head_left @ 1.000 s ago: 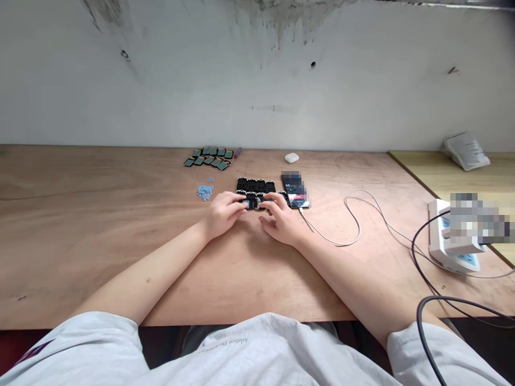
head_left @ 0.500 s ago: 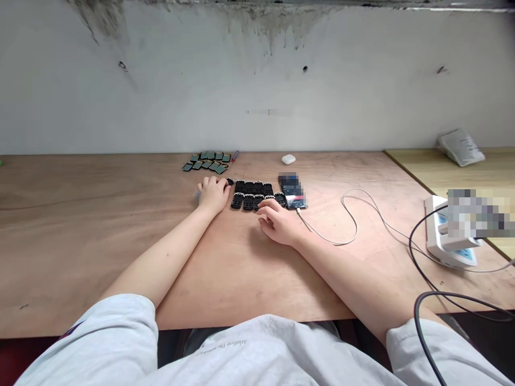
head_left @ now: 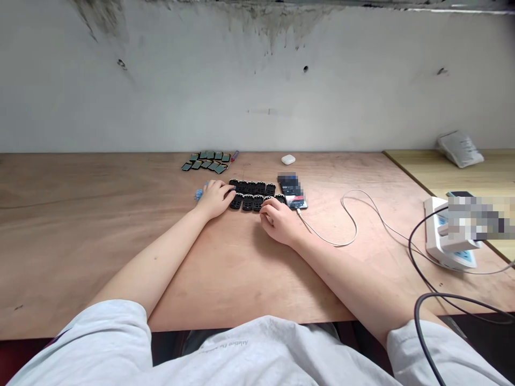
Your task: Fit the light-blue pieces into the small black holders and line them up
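Observation:
Two rows of small black plastic parts (head_left: 253,194) lie on the wooden table (head_left: 100,225) in front of me. My left hand (head_left: 215,197) rests at the left end of the rows, fingers curled, fingertips against the black parts. My right hand (head_left: 277,220) lies just below the right end of the front row, fingers bent and touching a black part. What either hand's fingertips pinch is too small to make out. A little heap of pale blue pieces (head_left: 199,194) shows just left of my left hand.
Several green rectangular chips (head_left: 207,161) and a red-tipped pen (head_left: 235,156) lie farther back. A phone (head_left: 293,192) with a white cable (head_left: 350,220) sits right of the black parts, a white earbud case (head_left: 288,159) behind it. A power strip (head_left: 446,236) stands at the right.
One second ago both hands met over one black part. My left hand then went left to the blue pieces and has now come back to the left end of the rows. My right hand barely moved.

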`<state>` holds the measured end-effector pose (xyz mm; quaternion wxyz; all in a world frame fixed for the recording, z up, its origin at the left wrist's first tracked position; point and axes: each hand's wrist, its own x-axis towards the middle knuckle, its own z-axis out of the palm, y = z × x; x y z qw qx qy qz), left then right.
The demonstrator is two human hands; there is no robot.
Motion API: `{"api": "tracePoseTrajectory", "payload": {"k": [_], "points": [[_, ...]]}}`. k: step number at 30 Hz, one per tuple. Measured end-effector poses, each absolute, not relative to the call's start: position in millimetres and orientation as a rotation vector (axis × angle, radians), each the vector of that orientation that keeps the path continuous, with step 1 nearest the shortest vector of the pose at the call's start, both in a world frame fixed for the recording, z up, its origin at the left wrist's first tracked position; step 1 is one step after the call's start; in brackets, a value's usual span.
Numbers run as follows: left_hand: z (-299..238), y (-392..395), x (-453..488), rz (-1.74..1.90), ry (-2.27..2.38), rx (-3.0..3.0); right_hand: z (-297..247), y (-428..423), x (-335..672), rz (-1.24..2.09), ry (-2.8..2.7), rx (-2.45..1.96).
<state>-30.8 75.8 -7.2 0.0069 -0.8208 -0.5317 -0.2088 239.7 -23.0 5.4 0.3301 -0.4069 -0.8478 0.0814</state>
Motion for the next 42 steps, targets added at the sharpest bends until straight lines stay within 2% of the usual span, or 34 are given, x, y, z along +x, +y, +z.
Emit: {"api": "tracePoseTrajectory", "payload": {"k": [11, 17, 25, 37, 42], "points": [[1, 65, -31, -0.639, -1.535, -2.725, -8, -15, 239, -0.101, -2.057, -1.585], [-3, 51, -57, -0.66, -1.807, -2.367, -1, -19, 237, -0.183, -2.093, -1.77], [-5, 69, -89, -0.515, -2.189, -2.095, 6, -27, 236, -0.41, -2.168, -1.696], [-3, 63, -86, -0.671, -1.992, -2.234, 14, -36, 231, -0.335, -2.286, -1.592], [-4, 63, -83, -0.825, -1.877, -2.178, 14, -37, 232, -0.256, -2.442, -1.312]]}}
